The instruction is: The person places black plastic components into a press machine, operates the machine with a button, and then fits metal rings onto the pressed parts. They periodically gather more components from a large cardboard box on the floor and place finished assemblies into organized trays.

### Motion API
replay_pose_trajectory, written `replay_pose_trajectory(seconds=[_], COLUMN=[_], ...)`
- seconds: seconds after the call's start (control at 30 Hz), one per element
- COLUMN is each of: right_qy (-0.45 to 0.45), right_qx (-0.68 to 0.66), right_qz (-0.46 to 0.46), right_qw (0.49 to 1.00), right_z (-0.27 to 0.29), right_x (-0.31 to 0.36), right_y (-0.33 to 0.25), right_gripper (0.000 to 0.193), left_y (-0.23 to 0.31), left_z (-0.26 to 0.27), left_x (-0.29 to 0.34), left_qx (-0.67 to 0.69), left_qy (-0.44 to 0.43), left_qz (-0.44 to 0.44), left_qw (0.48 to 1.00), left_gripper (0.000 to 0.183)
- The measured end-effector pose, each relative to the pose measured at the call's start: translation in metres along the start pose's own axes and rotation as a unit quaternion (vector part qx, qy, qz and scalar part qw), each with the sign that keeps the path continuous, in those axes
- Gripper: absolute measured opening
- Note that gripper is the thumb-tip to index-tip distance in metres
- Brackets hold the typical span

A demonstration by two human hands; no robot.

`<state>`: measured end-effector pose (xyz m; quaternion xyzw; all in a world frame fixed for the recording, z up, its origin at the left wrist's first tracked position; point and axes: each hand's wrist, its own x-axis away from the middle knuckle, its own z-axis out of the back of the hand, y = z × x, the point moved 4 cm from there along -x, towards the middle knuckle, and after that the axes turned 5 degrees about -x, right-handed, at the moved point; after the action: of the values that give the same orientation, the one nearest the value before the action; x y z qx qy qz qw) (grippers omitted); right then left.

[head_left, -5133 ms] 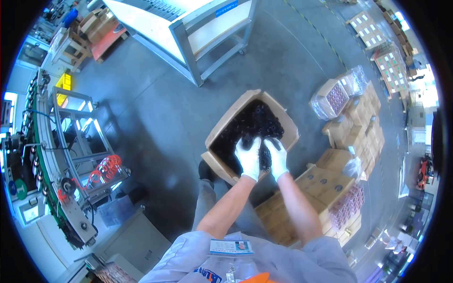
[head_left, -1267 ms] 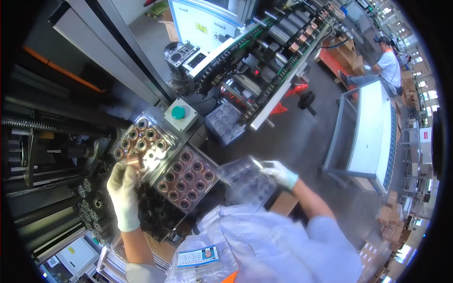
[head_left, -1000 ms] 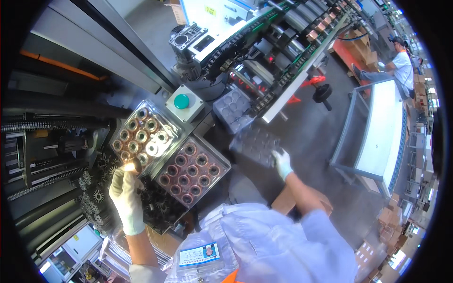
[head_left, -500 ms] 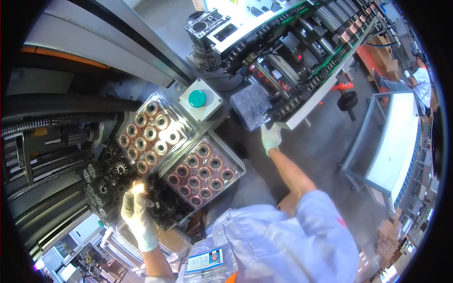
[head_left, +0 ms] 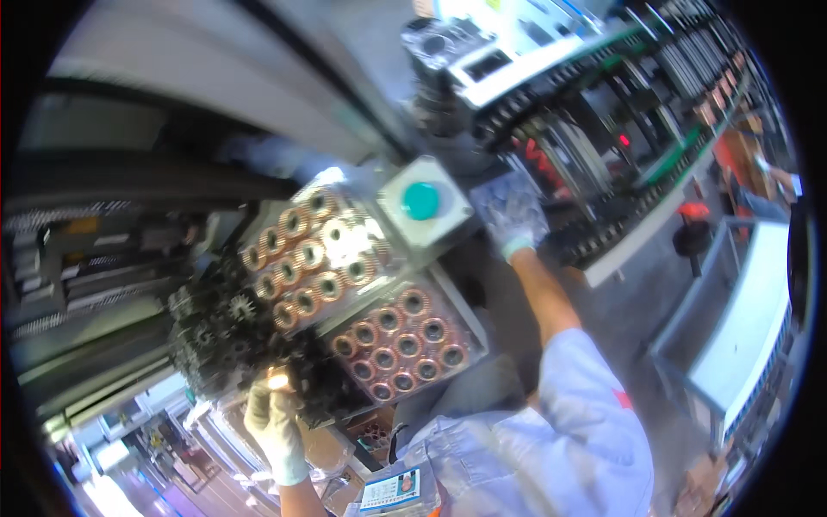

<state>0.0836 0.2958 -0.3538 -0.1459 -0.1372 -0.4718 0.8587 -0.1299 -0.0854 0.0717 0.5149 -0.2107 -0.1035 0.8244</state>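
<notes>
My left hand [head_left: 274,431], in a white glove, is closed in a pinch at the lower left. A small bright copper-coloured part [head_left: 277,379] shows at its fingertips, blurred by glare. Dark toothed parts [head_left: 207,332] are heaped beside it. My right hand [head_left: 517,222], gloved too, lies with fingers spread over a clear moulded plastic tray [head_left: 493,191] next to the conveyor; motion blurs the fingers. Between my hands, copper-coloured rings [head_left: 407,345] with dark centres sit in rows in a near clear tray [head_left: 472,338]. Similar rings [head_left: 310,253] fill a second, shinier tray beyond it.
A box with a green push button [head_left: 420,202] stands beyond the trays. The conveyor machine [head_left: 594,164] runs along the upper right, and dark machine rails [head_left: 112,207] along the left. A pale-topped wheeled frame [head_left: 741,319] is at the right. Another person's arm [head_left: 782,177] shows at the far right.
My right hand has moved from the clear tray's near edge to over its pockets. My left hand stays near the dark toothed parts, still pinching. The whole view has swung, shifting the scene rightward.
</notes>
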Motion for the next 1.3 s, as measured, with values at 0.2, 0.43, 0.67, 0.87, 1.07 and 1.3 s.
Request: replay_pose_trajectory(seconds=[0.2, 0.43, 0.67, 0.87, 1.07, 1.3], right_qy=[0.024, -0.12, -0.127, 0.013, 0.054, 0.09], right_qx=[-0.101, -0.125, -0.437, -0.508, -0.49, -0.535], right_qz=[0.015, 0.128, 0.387, 0.406, 0.332, 0.348], right_qw=[0.995, 0.977, 0.802, 0.759, 0.804, 0.765], right_z=[0.053, 0.157, 0.389, 0.371, 0.365, 0.392], right_x=[0.047, 0.232, 0.248, 0.112, 0.071, 0.08], right_y=[0.013, -0.011, -0.238, -0.459, -0.531, -0.555], right_gripper=[0.068, 0.036, 0.027, 0.097, 0.084, 0.054], left_y=[-0.003, -0.014, -0.026, -0.041, -0.098, -0.07], left_z=[0.036, 0.094, 0.129, 0.177, 0.22, 0.219], left_x=[0.008, 0.004, -0.005, 0.028, 0.068, 0.026], left_qx=[-0.011, 0.281, 0.355, 0.277, 0.207, 0.033], left_qy=[-0.024, -0.033, 0.002, 0.087, 0.138, 0.097], left_qz=[-0.036, 0.02, -0.018, -0.034, -0.052, -0.115], left_qw=[0.999, 0.959, 0.935, 0.956, 0.967, 0.988], left_gripper=[0.022, 0.02, 0.021, 0.027, 0.031, 0.025])
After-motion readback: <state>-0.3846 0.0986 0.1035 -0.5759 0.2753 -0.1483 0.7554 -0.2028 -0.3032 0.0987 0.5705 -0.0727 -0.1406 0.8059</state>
